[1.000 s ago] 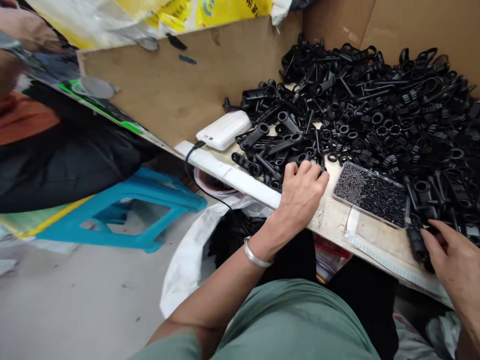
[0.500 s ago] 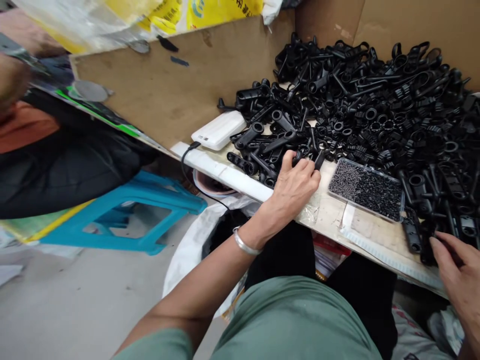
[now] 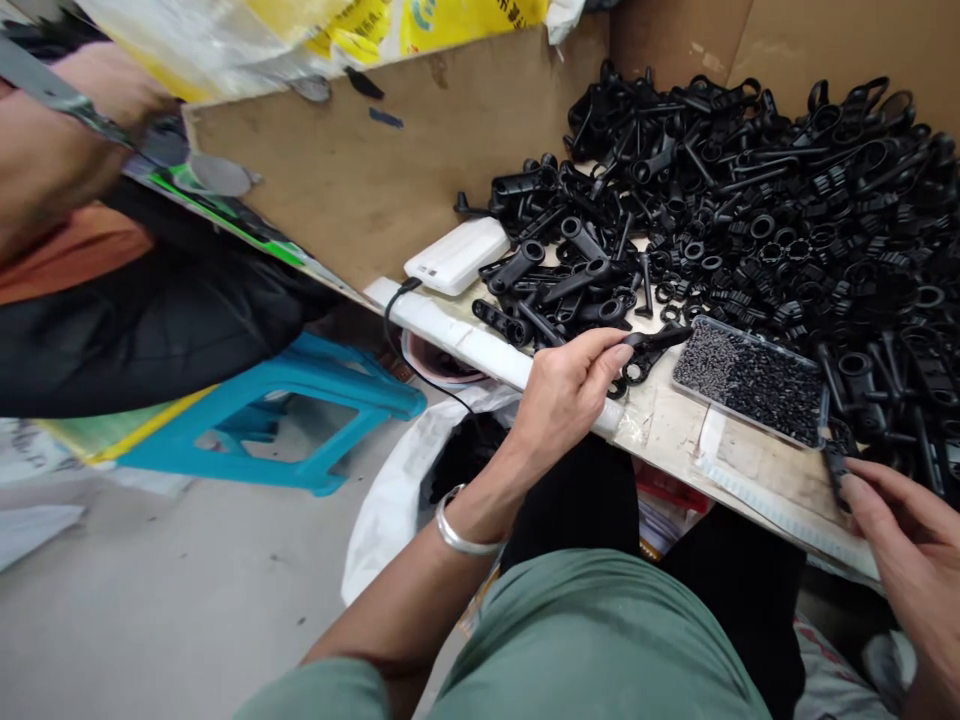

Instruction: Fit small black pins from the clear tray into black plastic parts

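- A person in a green shirt (image 3: 600, 640) works at a cluttered bench (image 3: 660, 415), the left hand (image 3: 562, 395) pinching a slim black part (image 3: 664, 337) between thumb and forefinger, just beside the near-left corner of a clear box (image 3: 750, 417)
- The right hand (image 3: 911, 530) reaches a dark plastic piece (image 3: 836, 470) near the box's right end, thumb and forefinger close together at it; whether they pinch it firmly cannot be told
- Small grey and black bits (image 3: 757, 375) fill the box, while a heap of black parts (image 3: 787, 200) spreads behind it against brown cardboard (image 3: 847, 60)
- A white device (image 3: 457, 255) with a black cable (image 3: 388, 315) lies left of the heap, above a blue stool (image 3: 315, 400) and a white sack (image 3: 382, 520) on the floor
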`<state>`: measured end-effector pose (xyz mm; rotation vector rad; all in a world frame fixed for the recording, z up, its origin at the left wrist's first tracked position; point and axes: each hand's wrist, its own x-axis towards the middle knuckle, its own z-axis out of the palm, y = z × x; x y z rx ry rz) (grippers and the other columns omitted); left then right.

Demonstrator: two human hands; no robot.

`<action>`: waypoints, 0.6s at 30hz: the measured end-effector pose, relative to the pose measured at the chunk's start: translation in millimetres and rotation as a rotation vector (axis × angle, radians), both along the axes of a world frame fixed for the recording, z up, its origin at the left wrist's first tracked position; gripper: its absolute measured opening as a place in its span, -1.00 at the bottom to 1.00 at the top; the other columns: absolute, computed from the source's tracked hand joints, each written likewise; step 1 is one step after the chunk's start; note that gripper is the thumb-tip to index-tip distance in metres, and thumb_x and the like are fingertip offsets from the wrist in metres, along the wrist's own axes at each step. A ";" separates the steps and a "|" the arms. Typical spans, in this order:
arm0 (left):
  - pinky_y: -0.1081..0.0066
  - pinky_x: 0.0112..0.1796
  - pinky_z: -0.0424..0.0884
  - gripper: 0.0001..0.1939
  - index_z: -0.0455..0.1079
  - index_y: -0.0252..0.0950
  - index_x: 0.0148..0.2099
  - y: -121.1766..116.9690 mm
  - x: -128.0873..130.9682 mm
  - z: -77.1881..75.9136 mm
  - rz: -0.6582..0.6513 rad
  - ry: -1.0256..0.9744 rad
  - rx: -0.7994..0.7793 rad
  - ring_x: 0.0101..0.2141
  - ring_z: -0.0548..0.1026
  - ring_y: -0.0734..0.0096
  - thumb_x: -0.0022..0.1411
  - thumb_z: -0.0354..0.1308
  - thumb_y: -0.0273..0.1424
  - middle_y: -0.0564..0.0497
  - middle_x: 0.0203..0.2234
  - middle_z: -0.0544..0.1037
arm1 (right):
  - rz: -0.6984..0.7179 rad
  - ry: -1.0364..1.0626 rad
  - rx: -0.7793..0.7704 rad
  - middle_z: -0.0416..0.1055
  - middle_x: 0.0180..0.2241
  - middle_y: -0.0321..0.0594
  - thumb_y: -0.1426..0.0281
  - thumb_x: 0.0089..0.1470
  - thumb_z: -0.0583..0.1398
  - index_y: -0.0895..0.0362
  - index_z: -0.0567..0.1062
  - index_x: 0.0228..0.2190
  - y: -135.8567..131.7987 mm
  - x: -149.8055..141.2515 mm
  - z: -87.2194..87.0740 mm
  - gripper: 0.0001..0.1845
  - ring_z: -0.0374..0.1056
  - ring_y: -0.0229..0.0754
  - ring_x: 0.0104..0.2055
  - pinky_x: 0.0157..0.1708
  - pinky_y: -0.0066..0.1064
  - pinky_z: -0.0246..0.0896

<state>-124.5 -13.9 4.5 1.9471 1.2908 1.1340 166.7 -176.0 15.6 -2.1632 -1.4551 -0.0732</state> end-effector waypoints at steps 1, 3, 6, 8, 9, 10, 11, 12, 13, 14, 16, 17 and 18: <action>0.49 -0.37 0.35 -0.73 0.52 -0.32 -0.10 -4.4 0.6 2.7 -0.004 -0.102 -0.062 -0.46 0.49 0.46 0.35 0.09 -0.27 0.05 -0.47 0.60 | -0.014 0.059 -0.001 0.58 -0.33 -0.19 0.07 0.12 0.24 0.02 0.62 -0.15 2.8 -6.1 1.0 -0.63 0.52 0.01 -0.36 -0.27 -0.21 0.41; 0.49 -0.37 0.37 -0.70 0.53 -0.33 -0.22 -13.6 3.8 6.1 -0.043 -0.272 -0.191 -0.48 0.49 0.46 0.34 0.10 -0.22 0.05 -0.54 0.57 | 0.003 0.244 -0.006 0.52 -0.50 -0.26 0.05 0.06 0.28 0.04 0.64 -0.17 10.0 -19.8 0.5 -0.60 0.46 -0.11 -0.51 -0.44 -0.31 0.40; 0.45 -0.29 0.40 -0.61 0.49 -0.34 -0.38 -25.2 12.6 5.5 -0.163 -0.472 -0.392 -0.44 0.52 0.42 0.33 0.13 -0.13 0.00 -0.56 0.57 | 0.133 0.554 -0.025 0.49 -0.54 -0.27 0.11 0.06 0.30 0.11 0.63 -0.14 22.8 -40.3 -4.9 -0.59 0.45 -0.18 -0.50 -0.50 -0.39 0.41; 0.44 -0.31 0.40 -0.60 0.50 -0.35 -0.35 -30.4 19.5 2.2 -0.238 -0.587 -0.523 -0.46 0.52 0.41 0.30 0.16 -0.09 -0.01 -0.57 0.58 | 0.204 0.717 -0.040 0.55 -0.46 -0.21 0.15 0.09 0.30 0.13 0.60 -0.10 30.6 -52.2 -8.9 -0.59 0.45 -0.21 -0.49 -0.49 -0.38 0.43; 0.45 -0.34 0.39 -0.60 0.50 -0.36 -0.32 -32.4 22.7 0.3 -0.262 -0.637 -0.581 -0.48 0.51 0.42 0.28 0.18 -0.07 -0.01 -0.58 0.57 | 0.220 0.781 -0.045 0.57 -0.42 -0.17 0.16 0.10 0.30 0.14 0.59 -0.09 33.8 -57.5 -10.2 -0.59 0.43 -0.23 -0.50 -0.48 -0.37 0.44; 0.46 -0.37 0.37 -0.59 0.50 -0.36 -0.30 -34.1 25.7 -1.6 -0.279 -0.680 -0.631 -0.49 0.51 0.41 0.27 0.19 -0.07 -0.01 -0.60 0.56 | 0.227 0.837 -0.051 0.58 -0.38 -0.14 0.16 0.10 0.30 0.15 0.59 -0.09 36.5 -62.4 -11.0 -0.59 0.41 -0.25 -0.52 -0.48 -0.36 0.45; 0.46 -0.38 0.37 -0.59 0.49 -0.37 -0.29 -35.6 28.3 -3.4 -0.293 -0.714 -0.675 -0.48 0.52 0.40 0.26 0.20 -0.06 -0.02 -0.61 0.56 | 0.231 0.889 -0.058 0.59 -0.36 -0.12 0.15 0.10 0.30 0.16 0.59 -0.10 38.8 -67.0 -11.5 -0.59 0.40 -0.27 -0.53 -0.48 -0.36 0.45; 0.47 -0.39 0.36 -0.58 0.48 -0.37 -0.28 -37.1 30.7 -4.9 -0.304 -0.742 -0.711 -0.48 0.53 0.40 0.25 0.21 -0.05 -0.03 -0.61 0.56 | 0.238 0.941 -0.069 0.59 -0.35 -0.10 0.14 0.10 0.31 0.17 0.60 -0.13 40.5 -71.4 -11.6 -0.59 0.39 -0.28 -0.54 -0.49 -0.36 0.45; 0.47 -0.40 0.36 -0.57 0.48 -0.38 -0.28 -38.4 32.9 -6.1 -0.314 -0.763 -0.742 -0.48 0.54 0.40 0.24 0.22 -0.05 -0.04 -0.60 0.57 | 0.245 0.994 -0.083 0.60 -0.33 -0.08 0.13 0.09 0.31 0.18 0.60 -0.14 41.8 -75.5 -11.7 -0.59 0.39 -0.28 -0.54 -0.49 -0.35 0.45; 0.48 -0.41 0.36 -0.57 0.47 -0.38 -0.27 -39.8 34.8 -7.0 -0.323 -0.779 -0.768 -0.49 0.54 0.40 0.22 0.24 -0.04 -0.05 -0.58 0.58 | 0.252 1.043 -0.093 0.60 -0.31 -0.07 0.12 0.09 0.32 0.18 0.60 -0.15 42.8 -79.2 -11.9 -0.58 0.39 -0.27 -0.53 -0.50 -0.35 0.45; 0.47 -0.41 0.37 -0.56 0.47 -0.39 -0.26 -42.5 38.0 -8.3 -0.334 -0.795 -0.808 -0.51 0.54 0.42 0.20 0.26 -0.04 -0.06 -0.55 0.60 | 0.254 1.117 -0.095 0.60 -0.27 -0.06 0.11 0.08 0.32 0.16 0.60 -0.14 44.1 -85.1 -13.1 -0.57 0.40 -0.26 -0.51 -0.50 -0.34 0.44; 0.46 -0.41 0.37 -0.55 0.47 -0.39 -0.26 -43.8 39.4 -8.8 -0.337 -0.800 -0.823 -0.51 0.54 0.42 0.19 0.27 -0.04 -0.06 -0.54 0.60 | 0.255 1.139 -0.093 0.59 -0.26 -0.07 0.11 0.08 0.32 0.15 0.60 -0.14 44.6 -87.2 -14.0 -0.58 0.40 -0.25 -0.50 -0.49 -0.34 0.43; 0.46 -0.40 0.38 -0.56 0.47 -0.39 -0.25 -45.1 40.7 -9.2 -0.341 -0.805 -0.837 -0.51 0.55 0.41 0.19 0.27 -0.04 -0.06 -0.54 0.60 | 0.257 1.151 -0.090 0.59 -0.25 -0.07 0.12 0.09 0.31 0.14 0.60 -0.14 45.0 -88.6 -15.1 -0.59 0.40 -0.25 -0.48 -0.47 -0.35 0.43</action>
